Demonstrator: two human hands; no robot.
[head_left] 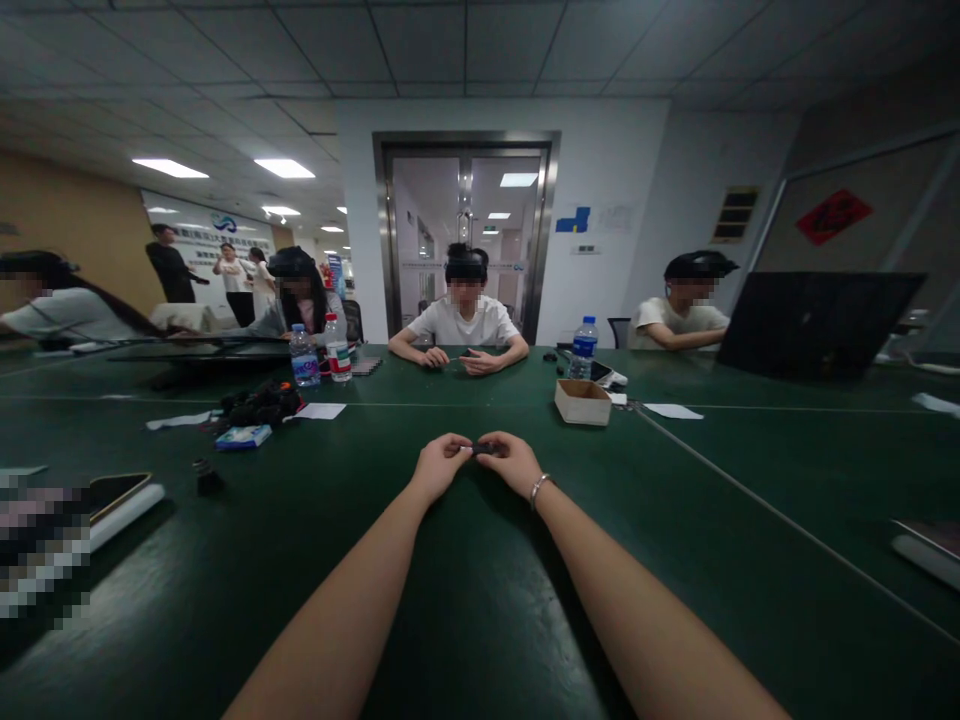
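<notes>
My left hand (439, 470) and my right hand (515, 466) meet above the green table (487, 590). Between their fingertips is a small, slim dark object (484, 450), held roughly level, with a pale bit at its left end. Both hands are closed on it, one at each end; its kind is too small to make out. A silver bracelet (539, 490) circles my right wrist. Beyond my hands, slightly to the right, stands a shallow open cardboard box (583, 405); its contents are hidden.
Across the table a person (466, 325) handles something small. Water bottles (305, 357) stand at the left, another bottle (583, 350) behind the box. A blue-white packet (243, 438), a black pile (259, 403) and a small dark item (207, 478) lie left. A black screen (817, 322) stands right.
</notes>
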